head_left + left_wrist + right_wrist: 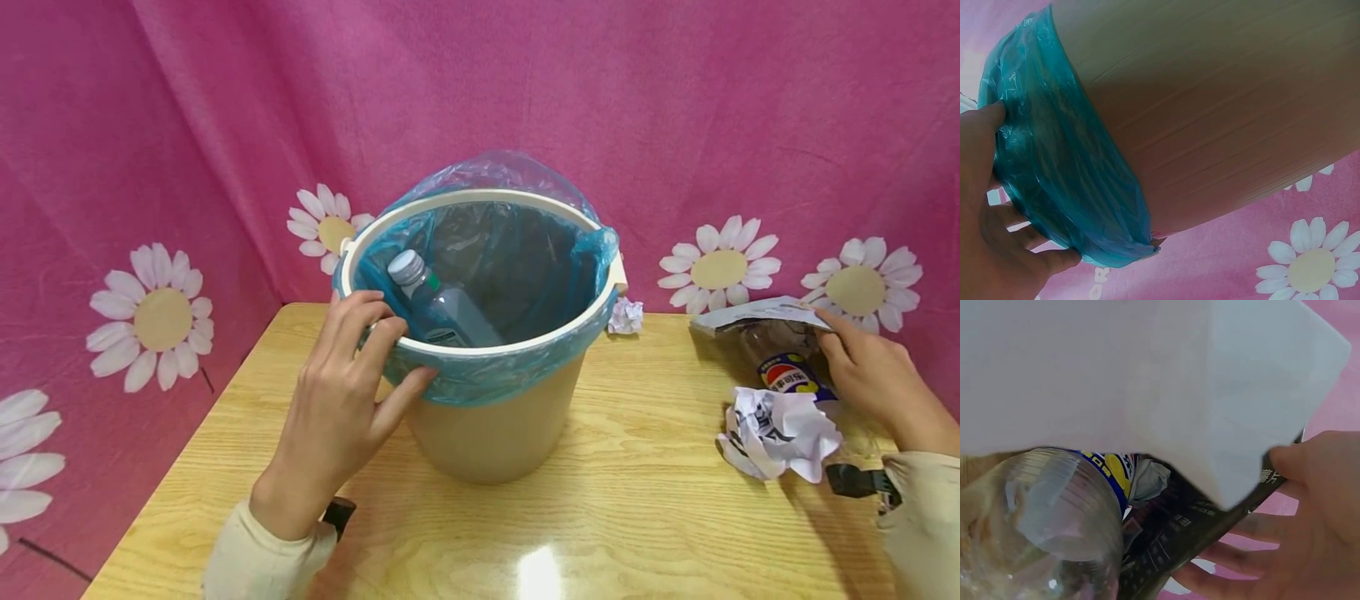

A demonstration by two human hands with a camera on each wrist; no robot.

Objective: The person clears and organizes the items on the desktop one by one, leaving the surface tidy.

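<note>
My left hand (337,392) grips the near left rim of a beige waste bin (487,433), fingers over the rim and thumb on the outside. A blue bin liner (480,375) is folded over that rim. Inside leans a clear plastic bottle (450,308) with a white cap. At the far right, my right hand (877,375) pinches the edge of a dark printed packet (1179,531), its pale upper face (757,312) turned up. A Pepsi bottle (787,371) lies under the packet, and a large crumpled paper ball (780,433) sits in front.
A smaller crumpled paper ball (626,317) lies behind the bin's right side. The wooden table (637,517) ends at the back and left against a pink cloth (637,100) printed with daisies. The bin's white handle runs along its rim.
</note>
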